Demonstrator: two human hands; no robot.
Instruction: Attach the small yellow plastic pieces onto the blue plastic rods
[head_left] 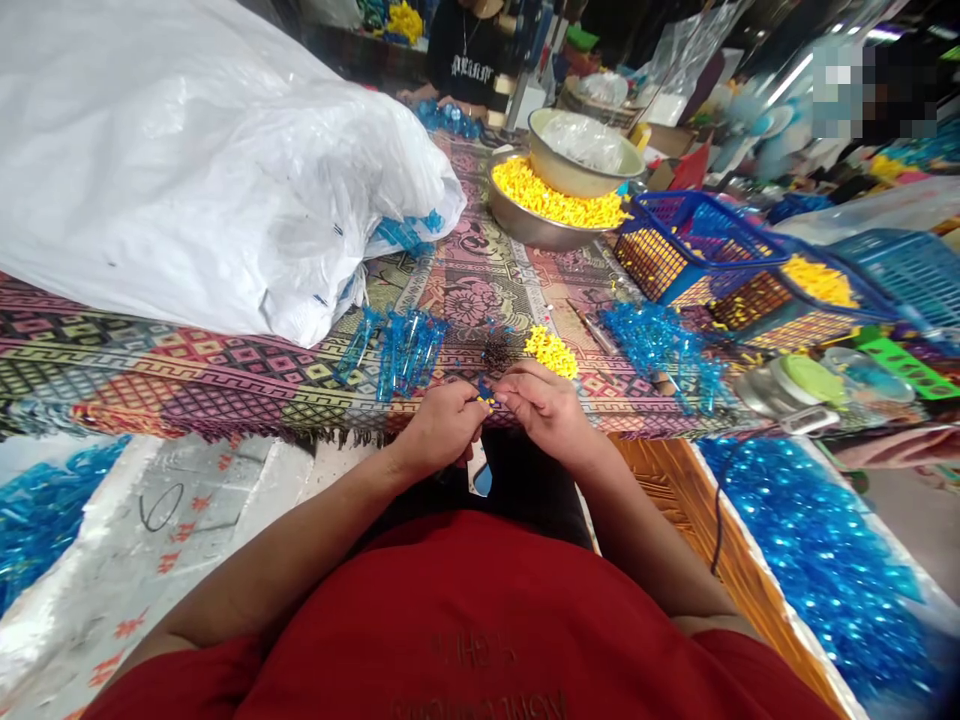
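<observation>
At the front edge of the patterned cloth, my left hand (pixel 442 428) is closed with its fingertips round a small blue and yellow plastic piece (pixel 485 398). The fingers of my right hand (pixel 546 405) pinch at the same piece from the other side. Its exact kind is too small to make out. Just beyond my hands lie a heap of tiny dark bits (pixel 498 350) and a pile of small yellow parts (pixel 551 352). Clear blue plastic pieces (pixel 409 350) lie in a bunch to the left, and a larger blue pile (pixel 649 340) sits to the right.
A big white sack (pixel 225 150) covers the table's left side. Farther back, a metal basin (pixel 555 235) of yellow parts carries a bowl (pixel 585 175). Blue baskets (pixel 697 240) stand at right. Boxes of blue pieces (pixel 832 570) flank me. Another person (pixel 469 60) sits opposite.
</observation>
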